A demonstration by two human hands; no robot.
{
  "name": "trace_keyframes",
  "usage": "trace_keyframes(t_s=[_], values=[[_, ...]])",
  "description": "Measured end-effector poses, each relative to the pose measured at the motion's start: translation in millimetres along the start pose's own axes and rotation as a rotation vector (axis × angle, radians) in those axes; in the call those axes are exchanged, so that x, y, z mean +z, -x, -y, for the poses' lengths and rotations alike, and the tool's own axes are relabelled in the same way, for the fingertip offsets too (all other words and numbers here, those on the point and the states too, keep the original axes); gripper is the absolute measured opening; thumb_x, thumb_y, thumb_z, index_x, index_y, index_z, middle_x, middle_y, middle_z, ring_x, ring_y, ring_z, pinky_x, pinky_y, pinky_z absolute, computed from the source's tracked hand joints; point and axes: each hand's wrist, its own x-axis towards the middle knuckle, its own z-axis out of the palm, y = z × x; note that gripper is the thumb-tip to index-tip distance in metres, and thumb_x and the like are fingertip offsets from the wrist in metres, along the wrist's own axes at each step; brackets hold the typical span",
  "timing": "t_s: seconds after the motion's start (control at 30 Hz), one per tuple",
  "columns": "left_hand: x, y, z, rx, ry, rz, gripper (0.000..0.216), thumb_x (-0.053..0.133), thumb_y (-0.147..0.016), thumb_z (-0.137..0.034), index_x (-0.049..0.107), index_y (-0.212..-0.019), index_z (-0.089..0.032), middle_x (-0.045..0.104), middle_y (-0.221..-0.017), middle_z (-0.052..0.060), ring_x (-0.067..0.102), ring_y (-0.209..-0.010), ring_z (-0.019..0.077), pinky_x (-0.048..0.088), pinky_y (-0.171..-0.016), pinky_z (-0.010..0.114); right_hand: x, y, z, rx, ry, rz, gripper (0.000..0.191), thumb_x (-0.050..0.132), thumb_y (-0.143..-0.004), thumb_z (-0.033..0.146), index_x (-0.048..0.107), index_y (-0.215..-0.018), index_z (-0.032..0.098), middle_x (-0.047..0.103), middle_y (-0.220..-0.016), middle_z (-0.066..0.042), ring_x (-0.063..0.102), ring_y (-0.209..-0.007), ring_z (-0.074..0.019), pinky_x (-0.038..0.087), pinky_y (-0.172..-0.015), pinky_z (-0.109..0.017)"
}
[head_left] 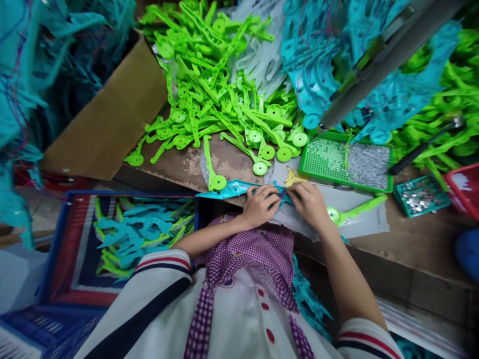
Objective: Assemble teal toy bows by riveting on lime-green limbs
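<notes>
At the table's near edge, a blue plastic part [234, 189] lies lengthwise, its pointed end toward the left. My left hand [262, 205] is closed over its right portion, fingers curled. Close beside it, my right hand [309, 202] has its fingers pinched together at the part's right end, where thin purplish wires [283, 194] show between the hands. Exactly what the right fingertips grip is hidden. One lime green arm-shaped piece [216, 180] with a round disc touches the blue part; a second green piece [355, 209] lies right of my right hand.
Green pieces [224, 99] and blue wired parts [314, 65] are heaped behind. A green tray [348, 159] holds small metal bits, with a hammer [422, 144] and teal tray [422, 195] alongside. A grey bar [385, 65] slants overhead. Left are a cardboard box [112, 109] and blue crate [56, 254].
</notes>
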Motion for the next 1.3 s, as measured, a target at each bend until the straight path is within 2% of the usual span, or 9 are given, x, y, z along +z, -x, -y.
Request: trace_keyframes(t_s=[0.27, 0.53, 0.7, 0.8, 0.93, 1.03, 1.17, 1.23, 1.3], values=[[-3, -4, -4, -0.055, 0.024, 0.001, 0.013, 0.06, -0.098, -0.031, 0.071, -0.094, -0.027, 0.073, -0.122, 0.002, 0.061, -0.124, 0.0227, 0.032, -0.105, 0.048, -6, -6, -2, -0.006, -0.067, 0.039, 0.024, 0.045, -0.102, 0.031, 0.066, -0.097, 0.021, 0.069, -0.094, -0.009, 0.061, -0.089, -0.0237, 0.046, -0.079, -0.035], [-2, -5, -5, -0.075, 0.026, -0.014, 0.01, 0.064, -0.096, -0.028, 0.072, -0.092, -0.027, 0.071, -0.124, 0.003, 0.061, -0.123, 0.0242, 0.032, -0.104, 0.048, -15, -8, 9, -0.05, 0.201, 0.147, 0.024, 0.044, -0.101, 0.023, 0.067, -0.092, 0.02, 0.068, -0.088, -0.01, 0.059, -0.084, -0.0231, 0.034, -0.063, -0.035], [-4, -3, -7, -0.071, 0.0, 0.008, 0.01, 0.063, -0.096, -0.028, 0.073, -0.094, -0.026, 0.069, -0.13, 0.004, 0.06, -0.125, 0.0255, 0.032, -0.105, 0.051, -11, -4, 9, 0.091, -0.054, 0.068, 0.025, 0.052, -0.1, 0.042, 0.064, -0.092, 0.022, 0.067, -0.096, -0.008, 0.063, -0.092, -0.0239, 0.046, -0.075, -0.035], [-20, -3, -4, -0.023, 0.03, 0.083, 0.014, 0.06, -0.099, -0.03, 0.073, -0.099, -0.026, 0.068, -0.134, 0.005, 0.058, -0.129, 0.0261, 0.036, -0.107, 0.051, -4, -3, 6, 0.164, -0.136, 0.034, 0.028, 0.052, -0.1, 0.045, 0.061, -0.086, 0.022, 0.064, -0.092, -0.008, 0.062, -0.091, -0.0249, 0.047, -0.076, -0.036], [-53, -31, 3, 0.055, 0.183, 0.238, 0.015, 0.058, -0.1, -0.029, 0.073, -0.103, -0.025, 0.074, -0.116, 0.004, 0.066, -0.114, 0.0206, 0.048, -0.099, 0.041, 6, -2, 5, 0.161, -0.123, 0.023, 0.022, 0.052, -0.099, 0.039, 0.058, -0.088, 0.022, 0.062, -0.093, -0.009, 0.058, -0.09, -0.0259, 0.045, -0.075, -0.038], [-66, -74, 4, 0.05, 0.228, 0.189, 0.011, 0.066, -0.096, -0.027, 0.072, -0.105, -0.023, 0.073, -0.111, 0.003, 0.067, -0.107, 0.0191, 0.051, -0.097, 0.036, 10, -2, 6, 0.146, -0.044, 0.024, 0.02, 0.052, -0.099, 0.037, 0.058, -0.088, 0.022, 0.062, -0.093, -0.01, 0.056, -0.089, -0.0271, 0.043, -0.073, -0.038], [-53, -111, 4, 0.079, 0.214, 0.357, 0.022, 0.081, -0.081, -0.025, 0.072, -0.102, -0.023, 0.072, -0.105, 0.002, 0.068, -0.099, 0.0216, 0.053, -0.088, 0.036, 12, 0, 9, 0.171, -0.012, -0.024, 0.02, 0.049, -0.099, 0.037, 0.061, -0.093, 0.022, 0.065, -0.096, -0.011, 0.057, -0.093, -0.0277, 0.041, -0.072, -0.037], [-40, -108, 6, 0.106, 0.186, 0.461, 0.027, 0.085, -0.077, -0.023, 0.071, -0.101, -0.022, 0.073, -0.103, 0.003, 0.068, -0.098, 0.0233, 0.053, -0.086, 0.037, 11, 0, 9, 0.189, -0.025, -0.039, 0.02, 0.05, -0.099, 0.036, 0.062, -0.091, 0.022, 0.065, -0.096, -0.01, 0.058, -0.093, -0.0273, 0.04, -0.072, -0.037], [-28, -97, 10, 0.116, 0.156, 0.469, 0.027, 0.083, -0.077, -0.021, 0.07, -0.1, -0.022, 0.073, -0.103, 0.004, 0.067, -0.1, 0.0245, 0.053, -0.089, 0.039, 10, -2, 9, 0.2, -0.052, -0.034, 0.02, 0.052, -0.098, 0.035, 0.062, -0.087, 0.022, 0.066, -0.095, -0.01, 0.059, -0.092, -0.0266, 0.04, -0.073, -0.036]])
